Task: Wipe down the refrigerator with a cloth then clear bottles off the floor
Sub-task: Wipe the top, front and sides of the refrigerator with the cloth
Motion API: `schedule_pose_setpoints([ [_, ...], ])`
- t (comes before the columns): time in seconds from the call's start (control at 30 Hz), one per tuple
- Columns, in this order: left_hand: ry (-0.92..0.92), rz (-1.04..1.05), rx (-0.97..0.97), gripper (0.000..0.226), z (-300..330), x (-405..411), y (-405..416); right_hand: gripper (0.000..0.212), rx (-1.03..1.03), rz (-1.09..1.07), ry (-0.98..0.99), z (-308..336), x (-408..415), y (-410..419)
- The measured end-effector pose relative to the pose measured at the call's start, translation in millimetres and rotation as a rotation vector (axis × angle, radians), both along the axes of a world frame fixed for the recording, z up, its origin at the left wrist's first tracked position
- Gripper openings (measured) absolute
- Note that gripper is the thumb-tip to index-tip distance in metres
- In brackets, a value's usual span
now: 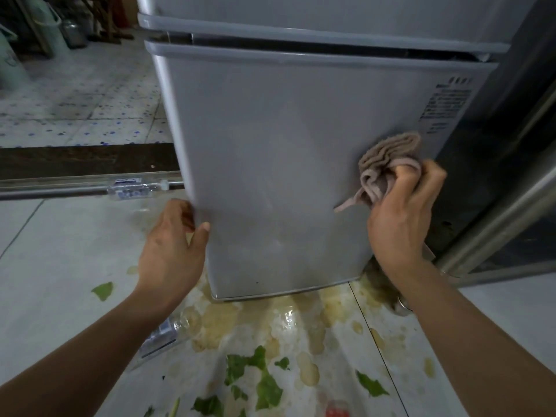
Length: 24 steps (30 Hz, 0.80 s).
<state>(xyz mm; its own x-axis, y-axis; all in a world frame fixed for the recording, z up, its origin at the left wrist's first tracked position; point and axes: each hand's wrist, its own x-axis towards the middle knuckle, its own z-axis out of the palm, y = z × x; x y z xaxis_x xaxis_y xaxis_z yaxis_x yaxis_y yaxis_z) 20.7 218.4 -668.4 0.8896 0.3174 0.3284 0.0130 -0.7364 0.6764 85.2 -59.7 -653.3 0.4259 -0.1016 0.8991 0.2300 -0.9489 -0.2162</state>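
The right hand (403,212) bunches a soft, limp brown cloth (388,164) against the lower refrigerator door (270,164) (smooth, probably slick), the left hand (173,251) clasps the door's left edge, and light clear plastic bottles (162,335) lie on the floor.
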Motion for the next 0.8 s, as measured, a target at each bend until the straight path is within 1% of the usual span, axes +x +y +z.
schedule_pose_setpoints([
  [0.07, -0.009, -0.002, 0.017, 0.014, -2.9, 0.3, 0.5, 0.015, -0.018, -0.03, -0.005, -24.2, 1.7, -0.9],
  [0.1, -0.01, -0.003, 0.02, 0.015, -3.3, 0.2, 0.9, 0.017, -0.026, -0.033, 0.047, -37.6, -0.7, -3.3],
  [0.17, -0.001, -0.01, 0.028, 0.015, -3.2, 0.4, 2.5, 0.029, -0.039, 0.004, 0.228, -61.0, -11.0, -8.1],
  [0.23, 0.012, -0.013, 0.028, 0.015, -3.3, 1.1, 3.4, 0.041, -0.053, 0.06, 0.34, -67.2, -17.0, -14.9],
  [0.3, 0.013, -0.011, 0.028, 0.015, -3.5, 1.3, 3.2, 0.042, 0.003, 0.07, 0.313, -46.7, -13.0, -18.6],
  [0.37, -0.001, -0.009, 0.03, 0.015, -4.6, 1.1, 2.1, 0.037, 0.137, 0.034, 0.195, -10.5, -1.3, -22.6],
  [0.43, -0.009, -0.004, 0.028, 0.014, -6.3, 1.0, 1.6, 0.043, 0.216, -0.006, 0.11, 19.5, 9.2, -27.3],
  [0.5, -0.031, 0.0, 0.024, 0.014, -8.5, 0.2, 0.7, 0.051, 0.212, -0.019, 0.125, 27.4, 12.5, -30.4],
  [0.57, -0.061, 0.004, 0.016, 0.014, -10.4, -0.6, -1.2, 0.055, 0.217, -0.033, 0.194, 14.4, 13.6, -33.7],
  [0.67, -0.091, 0.0, 0.008, 0.015, -14.1, -0.8, -3.1, 0.064, 0.31, -0.091, 0.409, -32.6, 10.1, -30.9],
  [0.73, -0.1, -0.006, 0.006, 0.015, -14.6, -0.3, -3.0, 0.068, 0.336, -0.125, 0.521, -66.2, 6.8, -25.1],
  [0.8, -0.096, -0.019, 0.013, 0.016, -15.0, 0.8, -1.4, 0.079, 0.397, -0.106, 0.66, -94.8, 2.7, -22.1],
])
